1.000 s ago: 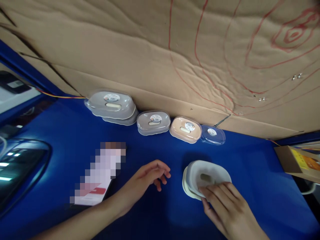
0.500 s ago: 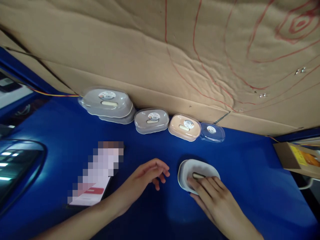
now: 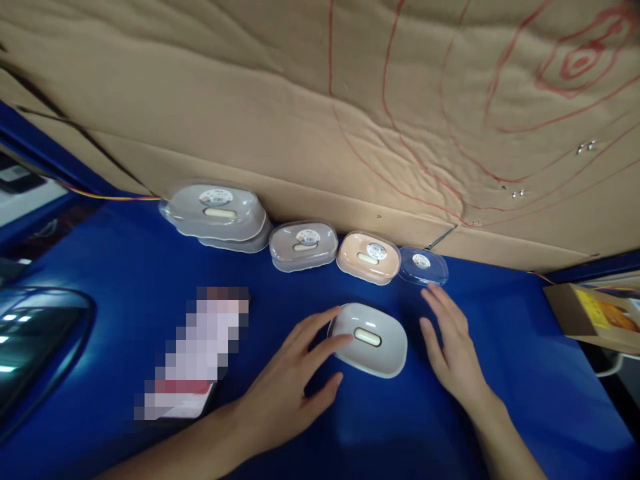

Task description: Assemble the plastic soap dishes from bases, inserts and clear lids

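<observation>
A pale grey oval soap dish with a cream-coloured slot in its middle rests on the blue tabletop. At its left end is my left hand, fingers spread; the index fingertip lies over the inside of the dish, and I cannot tell whether it presses on it. To the right of the dish my right hand is raised with fingers apart and nothing in them. Its fingertips come up to the near edge of a clear plastic lid bearing a round white label; contact is unclear.
Along the cardboard wall stand a peach soap dish, a grey soap dish and a stack of grey soap dishes, with clear lids. A phone with a blurred screen lies left. A dark screen and cardboard box flank the table.
My right hand has let go of the soap dish and moved up towards the clear lid. The dish now sits further left, and my left hand has opened and moved onto its left end.
</observation>
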A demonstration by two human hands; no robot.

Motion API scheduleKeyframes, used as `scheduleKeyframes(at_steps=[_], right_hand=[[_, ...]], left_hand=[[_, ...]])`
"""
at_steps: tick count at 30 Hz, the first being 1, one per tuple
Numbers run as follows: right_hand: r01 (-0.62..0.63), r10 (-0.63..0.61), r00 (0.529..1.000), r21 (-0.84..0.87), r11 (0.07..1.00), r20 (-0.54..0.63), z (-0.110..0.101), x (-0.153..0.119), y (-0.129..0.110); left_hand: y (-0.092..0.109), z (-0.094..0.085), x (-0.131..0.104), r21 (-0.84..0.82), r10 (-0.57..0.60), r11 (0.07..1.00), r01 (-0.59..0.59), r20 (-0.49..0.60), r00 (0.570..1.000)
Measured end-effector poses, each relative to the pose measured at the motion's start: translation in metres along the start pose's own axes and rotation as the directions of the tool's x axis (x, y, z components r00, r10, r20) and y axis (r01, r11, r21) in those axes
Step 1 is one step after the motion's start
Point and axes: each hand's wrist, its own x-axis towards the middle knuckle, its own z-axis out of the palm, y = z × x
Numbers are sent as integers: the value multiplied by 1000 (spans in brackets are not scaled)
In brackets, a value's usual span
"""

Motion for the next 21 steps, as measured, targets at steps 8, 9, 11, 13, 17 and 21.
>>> scheduleKeyframes(at_steps=[8,9,11,13,17,21], right_hand=[[-148,151,988,-199,969,-2,10,2,31],[-157,156,988,-209,965,-22,8,1,30],[-158,156,987,-232,960,-25,7,0,30],[-150,159,987,-226,963,22,7,1,34],[-169,172,984,-65,984,43,3,4,35],[9,-15,997,81,997,79,-6,-1,0]], left_hand=[[-5,6,-1,209,131,970,-122,-28,991],[-6,6,-2,212,142,968,-134,-26,989],[-6,5,-2,212,158,966,-151,-12,987],[-7,5,-2,208,157,966,-156,10,987],[-8,4,-1,185,114,975,-121,48,992],[-12,6,-1,193,101,976,-102,14,995]])
